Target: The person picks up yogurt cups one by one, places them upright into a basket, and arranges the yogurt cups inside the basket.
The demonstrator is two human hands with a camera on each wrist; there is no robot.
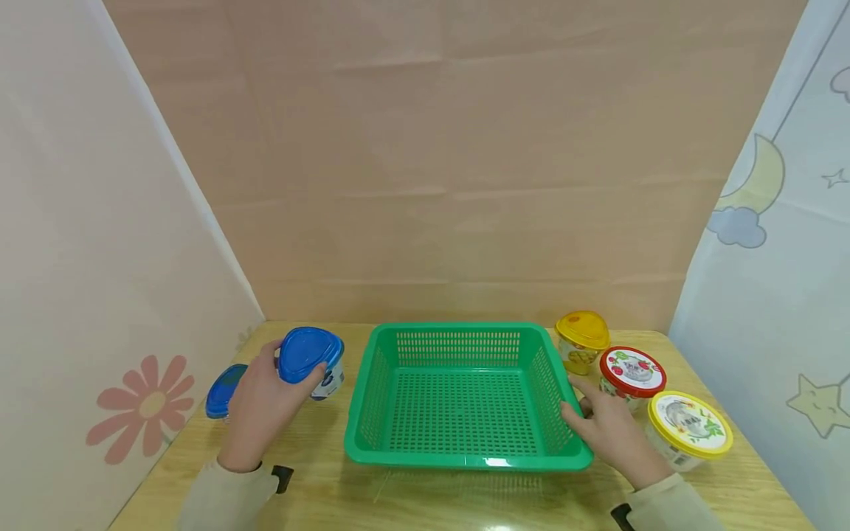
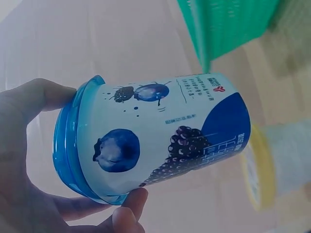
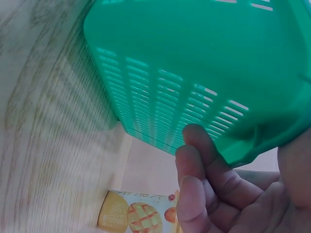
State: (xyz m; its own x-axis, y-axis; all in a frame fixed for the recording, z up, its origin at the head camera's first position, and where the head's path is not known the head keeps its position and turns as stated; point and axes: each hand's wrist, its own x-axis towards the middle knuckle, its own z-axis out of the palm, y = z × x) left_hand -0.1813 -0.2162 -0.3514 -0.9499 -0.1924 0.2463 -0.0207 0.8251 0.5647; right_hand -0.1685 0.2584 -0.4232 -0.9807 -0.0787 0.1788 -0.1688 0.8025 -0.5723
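One left hand (image 1: 261, 398) gripping a blueberry-printed cup (image 2: 153, 131), small lettering (image 2: 203, 91) illegible, right hand (image 1: 614, 429) grasping green basket (image 1: 432, 459) rim

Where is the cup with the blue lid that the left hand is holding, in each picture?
Head: the cup is left of the middle, low down, in the left hand.
Left wrist: it lies sideways across the middle, lid toward the left.
Right wrist: it isn't in this picture.
Shared landmark: the green basket, low in the middle in head, top right in left wrist, across the top in right wrist.
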